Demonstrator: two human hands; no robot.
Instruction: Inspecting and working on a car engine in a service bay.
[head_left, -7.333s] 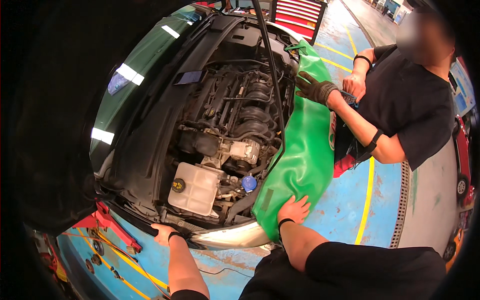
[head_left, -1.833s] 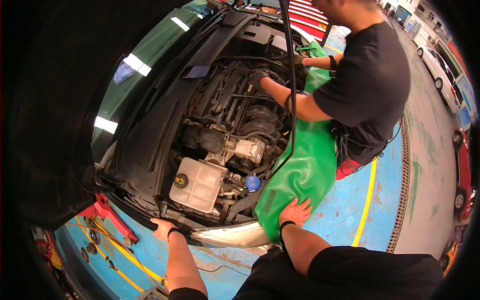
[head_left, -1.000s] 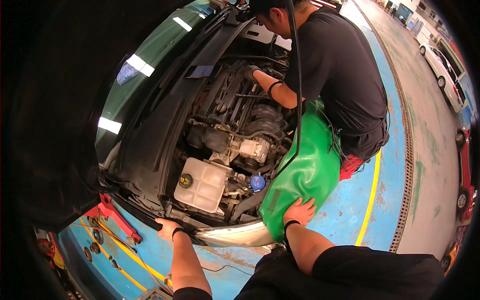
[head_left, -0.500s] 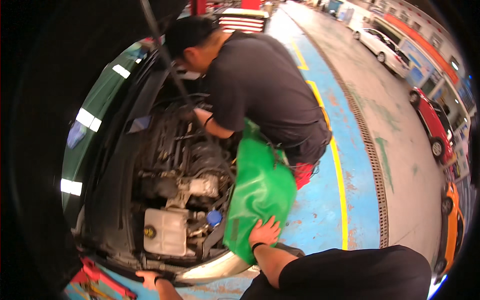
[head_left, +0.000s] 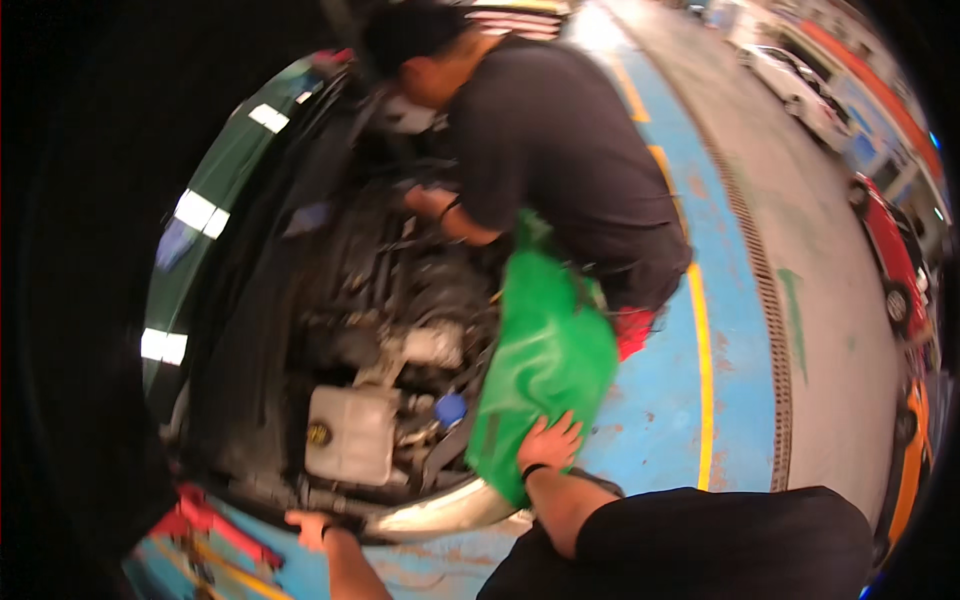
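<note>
A car's engine bay lies open in front of me. My right hand (head_left: 550, 442) presses flat, fingers spread, on the green fender cover (head_left: 545, 350) draped over the car's right side as I see it. Low at the car's front edge, my left hand (head_left: 309, 526) rests with its fingers stretched to the left, holding nothing I can see. Between my hands are a pale plastic tank (head_left: 350, 435) with a dark cap, a blue cap (head_left: 450, 409) and the headlight (head_left: 440, 515). Hoses and engine parts beyond are blurred.
A co-worker (head_left: 570, 150) in dark clothes leans over the far engine bay, a hand (head_left: 432, 203) among its parts. A red tool or stand (head_left: 225, 525) lies at lower left. Right of the blue floor (head_left: 650, 430), a drain grate (head_left: 765, 290) runs past parked cars.
The whole view has shifted, so the car and co-worker appear farther right and slightly higher. My right hand stays on the green cover, and my left hand stays at the car's front edge.
</note>
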